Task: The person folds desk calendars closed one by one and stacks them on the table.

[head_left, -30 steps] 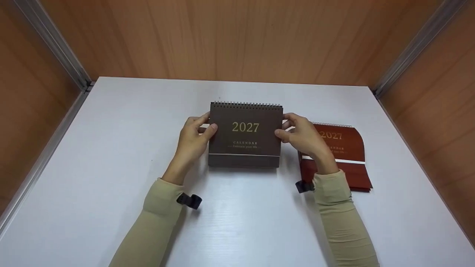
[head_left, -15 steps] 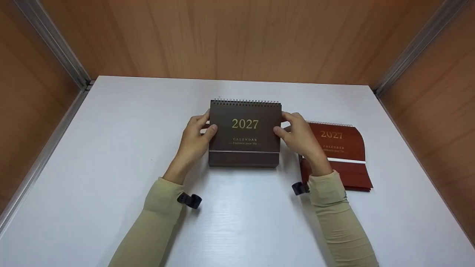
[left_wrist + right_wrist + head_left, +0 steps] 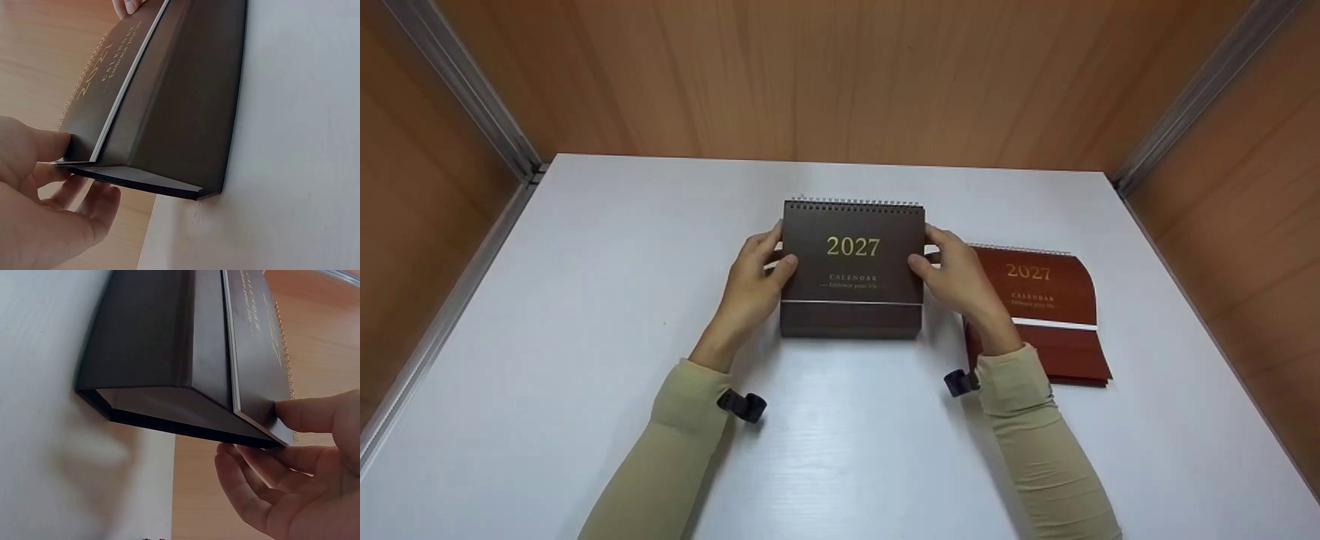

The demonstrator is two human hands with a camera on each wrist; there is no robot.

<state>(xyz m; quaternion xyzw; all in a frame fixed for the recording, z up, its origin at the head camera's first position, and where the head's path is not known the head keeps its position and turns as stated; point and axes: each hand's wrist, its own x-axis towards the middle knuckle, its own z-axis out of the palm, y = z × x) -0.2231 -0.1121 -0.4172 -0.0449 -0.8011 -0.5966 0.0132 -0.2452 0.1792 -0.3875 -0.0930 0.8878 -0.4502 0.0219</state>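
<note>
A dark brown 2027 desk calendar [image 3: 853, 259], spiral-bound along its top, stands propped in a wedge shape on the white table. My left hand [image 3: 754, 277] pinches its left edge, thumb on the front cover and fingers behind. On the opposite edge my right hand [image 3: 960, 274] does the same. The left wrist view shows the base panel of the brown calendar [image 3: 185, 101] folded out beneath the pages. From the right wrist, the open side of the brown calendar [image 3: 140, 354] reveals a hollow between back panel and front.
A red 2027 desk calendar [image 3: 1057, 292] lies on the table right of the brown one, partly behind my right wrist. The white table [image 3: 585, 300] ends at a wooden back wall [image 3: 840, 82], with wooden panels on both sides.
The brown calendar's top edge has tilted up and back slightly, its front cover rising, and it has shifted a little left. My right hand has moved left with it; both hands keep their grip.
</note>
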